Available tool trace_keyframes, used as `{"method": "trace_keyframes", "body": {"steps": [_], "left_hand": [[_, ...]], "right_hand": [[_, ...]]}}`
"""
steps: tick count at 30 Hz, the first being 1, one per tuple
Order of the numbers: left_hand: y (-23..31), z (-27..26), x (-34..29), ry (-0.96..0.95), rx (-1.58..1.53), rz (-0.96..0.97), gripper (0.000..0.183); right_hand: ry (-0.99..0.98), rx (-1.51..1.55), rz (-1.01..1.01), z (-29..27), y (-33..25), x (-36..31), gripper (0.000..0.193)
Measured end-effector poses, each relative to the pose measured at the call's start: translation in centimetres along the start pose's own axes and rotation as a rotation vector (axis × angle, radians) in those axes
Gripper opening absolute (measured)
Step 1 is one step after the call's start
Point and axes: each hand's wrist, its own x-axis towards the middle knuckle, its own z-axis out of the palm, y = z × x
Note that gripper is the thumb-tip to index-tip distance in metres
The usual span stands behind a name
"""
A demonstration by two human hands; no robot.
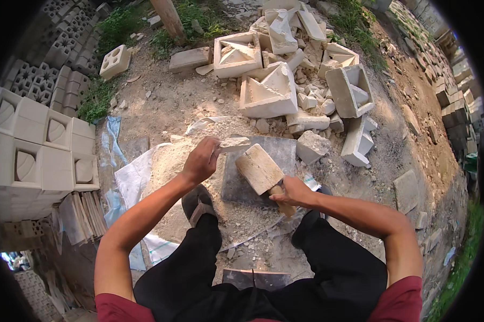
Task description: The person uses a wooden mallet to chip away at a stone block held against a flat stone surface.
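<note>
My left hand (pixel 201 161) is closed on a flat, pale piece of broken block (pixel 234 143), held over the far left part of a dark slab (pixel 231 180) on the ground. My right hand (pixel 294 192) grips the short handle of a wooden mallet (pixel 259 168). The mallet's blocky tan head hangs above the same slab, just to the right of and nearer than the broken piece. A mound of pale crumbs and powder (pixel 169 163) lies left of the slab on a white sack (pixel 134 180).
Beyond the slab is a heap of broken hollow blocks (pixel 268 91), with a loose chunk (pixel 312 147) close to the slab's right. Stacked patterned blocks (pixel 43 139) stand at the left, thin boards (pixel 81 217) beside them. A wooden post (pixel 168 20) rises at the back. My feet flank the slab.
</note>
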Motion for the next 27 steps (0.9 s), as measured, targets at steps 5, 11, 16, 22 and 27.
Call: {"method": "trace_keyframes", "body": {"steps": [5,11,16,22,27], "left_hand": [[0.1,3.5,-2.5,0.072,0.006,0.03,0.019],[-2.5,3.2,-3.2,-0.067,0.008,0.097,0.021],[-2.9,3.2,-3.8,-0.176,0.096,0.35,0.019],[-2.2,4.4,-5.5,-0.257,0.086,0.449,0.026],[-0.8,6.4,-4.5,-0.293,0.031,0.529,0.024]], "right_hand": [[0.111,-0.148,-0.094,0.2,2.4,-0.8,0.061],[0.142,-0.119,-0.143,1.0,3.9,-2.6,0.052],[-0.099,-0.13,0.024,-6.0,4.1,-5.0,0.05],[-0.257,0.272,0.256,-10.8,1.9,-8.6,0.049],[-0.237,0.923,0.156,-7.5,1.9,-7.9,0.034]]}}
